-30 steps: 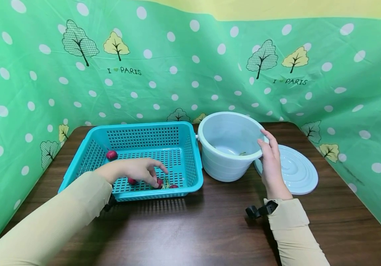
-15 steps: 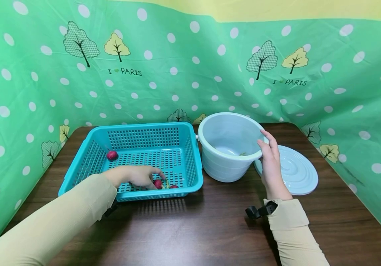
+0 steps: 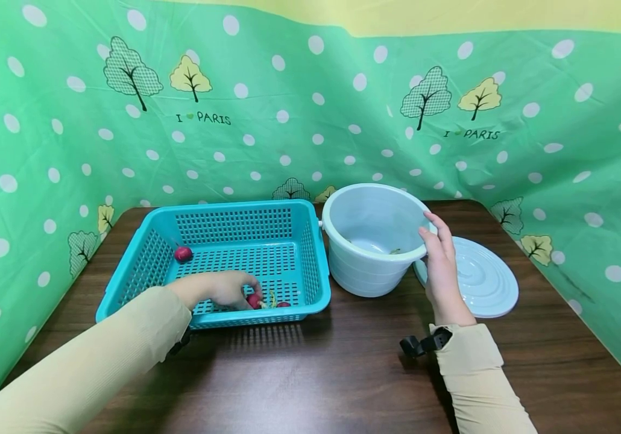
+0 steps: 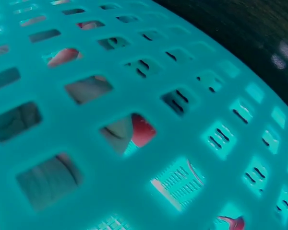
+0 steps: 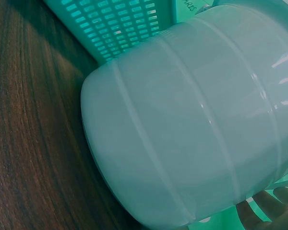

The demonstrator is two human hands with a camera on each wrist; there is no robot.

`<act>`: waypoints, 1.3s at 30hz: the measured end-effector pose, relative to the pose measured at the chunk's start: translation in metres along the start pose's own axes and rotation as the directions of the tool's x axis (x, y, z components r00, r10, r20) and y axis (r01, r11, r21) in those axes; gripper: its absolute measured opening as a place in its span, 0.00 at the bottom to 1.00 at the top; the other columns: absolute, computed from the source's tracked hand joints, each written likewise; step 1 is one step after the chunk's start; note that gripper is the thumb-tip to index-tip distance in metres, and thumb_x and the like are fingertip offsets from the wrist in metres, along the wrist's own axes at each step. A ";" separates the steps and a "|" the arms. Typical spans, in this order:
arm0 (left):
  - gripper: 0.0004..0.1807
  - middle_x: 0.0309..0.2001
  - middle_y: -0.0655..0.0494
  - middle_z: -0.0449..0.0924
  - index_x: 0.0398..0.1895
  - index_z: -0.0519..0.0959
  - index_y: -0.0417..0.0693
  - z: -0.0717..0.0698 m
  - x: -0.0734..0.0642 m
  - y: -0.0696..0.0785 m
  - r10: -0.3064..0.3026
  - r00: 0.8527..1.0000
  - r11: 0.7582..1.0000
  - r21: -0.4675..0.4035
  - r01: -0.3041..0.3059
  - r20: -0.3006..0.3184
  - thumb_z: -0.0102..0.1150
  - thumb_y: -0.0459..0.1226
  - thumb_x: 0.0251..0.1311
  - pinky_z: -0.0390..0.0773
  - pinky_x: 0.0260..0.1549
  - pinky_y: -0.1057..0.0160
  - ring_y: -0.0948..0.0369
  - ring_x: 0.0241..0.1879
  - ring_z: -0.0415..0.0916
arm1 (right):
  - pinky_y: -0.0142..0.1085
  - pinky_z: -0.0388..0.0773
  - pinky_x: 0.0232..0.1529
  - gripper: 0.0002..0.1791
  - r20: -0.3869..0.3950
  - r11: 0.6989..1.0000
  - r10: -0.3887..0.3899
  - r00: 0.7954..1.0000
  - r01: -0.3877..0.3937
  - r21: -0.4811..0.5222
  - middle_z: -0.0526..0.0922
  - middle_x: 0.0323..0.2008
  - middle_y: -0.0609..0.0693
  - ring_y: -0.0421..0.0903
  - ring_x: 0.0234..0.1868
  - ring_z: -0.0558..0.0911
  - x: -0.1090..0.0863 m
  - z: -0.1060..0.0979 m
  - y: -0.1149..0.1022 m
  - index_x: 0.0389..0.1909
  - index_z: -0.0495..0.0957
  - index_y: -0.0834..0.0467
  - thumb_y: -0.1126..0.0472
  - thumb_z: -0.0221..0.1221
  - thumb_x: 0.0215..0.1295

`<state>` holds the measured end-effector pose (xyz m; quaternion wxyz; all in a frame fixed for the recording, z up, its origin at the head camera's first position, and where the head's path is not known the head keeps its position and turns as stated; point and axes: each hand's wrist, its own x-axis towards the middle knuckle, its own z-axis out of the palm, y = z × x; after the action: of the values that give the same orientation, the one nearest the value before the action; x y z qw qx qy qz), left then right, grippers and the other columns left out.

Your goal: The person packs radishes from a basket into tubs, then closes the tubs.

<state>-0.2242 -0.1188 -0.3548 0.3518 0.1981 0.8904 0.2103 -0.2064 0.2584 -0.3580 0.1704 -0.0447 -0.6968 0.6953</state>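
- A green cloth (image 3: 310,138) with white dots hangs along the far side and along the left and right sides, wrinkled and softly folded.
- A plain yellow band (image 3: 451,17) runs across the top of the far side, its lower edge wavy.
- Far left, a checked tree (image 3: 131,72) and a yellow tree (image 3: 190,75) are printed above lettering (image 3: 204,119) that reads "I PARIS", with a small heart between the words.
- The same print repeats at far right.
- Smaller printed trees show low on the cloth, near the table's edges.
- The table (image 3: 343,361) is dark brown with wood grain.
- Pale light glares on its near middle.
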 end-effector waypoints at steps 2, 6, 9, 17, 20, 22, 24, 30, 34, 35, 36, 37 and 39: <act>0.13 0.33 0.53 0.73 0.49 0.77 0.46 0.000 0.000 0.000 -0.010 1.000 1.000 0.010 0.010 -0.016 0.62 0.31 0.63 0.67 0.26 0.66 0.64 0.21 0.61 | 0.38 0.61 0.59 0.26 0.001 1.000 -0.001 1.000 0.001 0.003 0.59 0.73 0.49 0.45 0.65 0.65 0.000 0.000 0.000 0.73 0.61 0.47 0.52 0.46 0.76; 0.09 0.33 0.53 0.73 0.45 0.76 0.47 0.000 -0.001 0.002 -0.019 1.000 1.000 0.009 0.019 -0.021 0.62 0.32 0.64 0.67 0.25 0.66 0.65 0.19 0.61 | 0.38 0.61 0.59 0.26 0.004 1.000 0.000 1.000 0.000 0.008 0.58 0.73 0.49 0.44 0.64 0.65 0.000 -0.001 0.001 0.72 0.61 0.47 0.52 0.46 0.76; 0.06 0.34 0.53 0.73 0.42 0.76 0.48 0.000 -0.002 0.002 -0.009 1.000 1.000 0.016 0.009 -0.013 0.61 0.33 0.64 0.68 0.24 0.67 0.65 0.19 0.61 | 0.38 0.61 0.59 0.26 0.005 1.000 0.003 1.000 -0.003 0.005 0.58 0.73 0.49 0.43 0.64 0.65 0.000 -0.001 0.001 0.73 0.61 0.47 0.52 0.46 0.76; 0.03 0.26 0.56 0.69 0.40 0.76 0.50 -0.001 -0.004 0.004 0.003 1.000 1.000 0.024 -0.003 0.002 0.60 0.35 0.66 0.65 0.23 0.66 0.65 0.16 0.58 | 0.40 0.61 0.60 0.27 0.007 1.000 -0.002 1.000 0.002 0.016 0.59 0.72 0.48 0.45 0.65 0.65 0.000 -0.001 0.001 0.73 0.61 0.48 0.52 0.46 0.75; 0.05 0.24 0.57 0.68 0.40 0.76 0.50 -0.001 -0.006 0.005 0.013 1.000 1.000 0.016 -0.013 -0.006 0.61 0.38 0.66 0.65 0.22 0.66 0.64 0.16 0.58 | 0.38 0.62 0.59 0.27 0.004 1.000 0.003 1.000 -0.003 0.009 0.60 0.72 0.48 0.44 0.65 0.65 0.000 -0.001 0.001 0.73 0.61 0.48 0.52 0.47 0.75; 0.07 0.27 0.56 0.70 0.41 0.76 0.50 -0.002 -0.006 0.006 0.026 0.999 0.999 0.022 -0.026 -0.020 0.63 0.40 0.65 0.67 0.24 0.66 0.64 0.17 0.61 | 0.37 0.61 0.58 0.27 0.002 1.000 0.004 1.000 -0.004 0.004 0.59 0.73 0.48 0.45 0.65 0.65 0.000 -0.001 0.001 0.73 0.61 0.47 0.52 0.46 0.75; 0.09 0.29 0.55 0.73 0.41 0.76 0.50 -0.003 -0.006 0.006 0.039 0.999 0.999 0.020 -0.039 -0.025 0.63 0.42 0.65 0.69 0.26 0.65 0.63 0.19 0.64 | 0.37 0.61 0.58 0.26 0.000 1.000 0.001 1.000 -0.001 0.006 0.59 0.73 0.48 0.46 0.66 0.64 0.000 -0.002 0.001 0.73 0.61 0.47 0.52 0.46 0.75; 0.11 0.30 0.54 0.77 0.44 0.75 0.50 -0.008 -0.008 0.009 0.054 0.998 0.999 0.001 -0.054 -0.008 0.63 0.43 0.65 0.71 0.24 0.64 0.60 0.22 0.71 | 0.38 0.61 0.59 0.26 -0.004 1.000 0.006 1.000 -0.006 0.004 0.58 0.73 0.49 0.47 0.67 0.64 0.000 -0.001 0.001 0.72 0.62 0.46 0.52 0.46 0.75; 0.11 0.30 0.55 0.77 0.45 0.75 0.51 -0.009 -0.012 0.013 0.061 0.998 0.998 -0.008 -0.061 -0.005 0.63 0.44 0.65 0.70 0.23 0.64 0.59 0.24 0.74 | 0.38 0.61 0.59 0.26 -0.004 1.000 0.008 1.000 -0.008 0.000 0.58 0.73 0.48 0.47 0.66 0.64 0.000 -0.001 0.001 0.73 0.61 0.46 0.51 0.46 0.75; 0.10 0.30 0.55 0.77 0.45 0.75 0.52 -0.009 -0.012 0.014 0.061 0.998 0.998 -0.021 -0.061 -0.003 0.63 0.44 0.65 0.69 0.22 0.64 0.59 0.24 0.73 | 0.38 0.61 0.59 0.26 -0.005 1.000 0.009 1.000 -0.009 0.001 0.58 0.73 0.48 0.47 0.66 0.64 0.000 -0.001 0.001 0.73 0.61 0.46 0.51 0.46 0.75; 0.10 0.29 0.56 0.77 0.45 0.75 0.52 -0.009 -0.013 0.015 0.066 0.998 0.997 -0.028 -0.066 0.001 0.62 0.44 0.65 0.68 0.21 0.65 0.59 0.23 0.73 | 0.38 0.61 0.59 0.26 -0.005 1.000 0.008 1.000 -0.008 0.004 0.59 0.73 0.48 0.46 0.66 0.64 0.000 -0.001 0.001 0.72 0.62 0.46 0.52 0.46 0.75; 0.10 0.28 0.56 0.77 0.45 0.75 0.52 -0.009 -0.014 0.016 0.069 0.998 0.997 -0.040 -0.069 0.002 0.62 0.44 0.65 0.67 0.20 0.65 0.60 0.23 0.72 | 0.38 0.61 0.59 0.26 -0.004 1.000 0.007 1.000 -0.007 0.005 0.58 0.73 0.48 0.46 0.66 0.64 0.000 -0.001 0.001 0.73 0.61 0.46 0.52 0.46 0.75; 0.10 0.27 0.57 0.76 0.45 0.75 0.53 -0.009 -0.016 0.018 0.070 0.998 0.995 -0.066 -0.069 0.005 0.62 0.43 0.65 0.64 0.19 0.66 0.60 0.22 0.69 | 0.38 0.61 0.59 0.26 -0.005 1.000 0.007 1.000 -0.007 0.005 0.59 0.73 0.48 0.46 0.66 0.65 -0.001 0.000 0.001 0.72 0.62 0.46 0.52 0.46 0.75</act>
<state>-0.2163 -0.1139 -0.3311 0.3540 0.2181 0.8741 0.2509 -0.2061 0.2585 -0.3596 0.1700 -0.0485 -0.6944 0.6975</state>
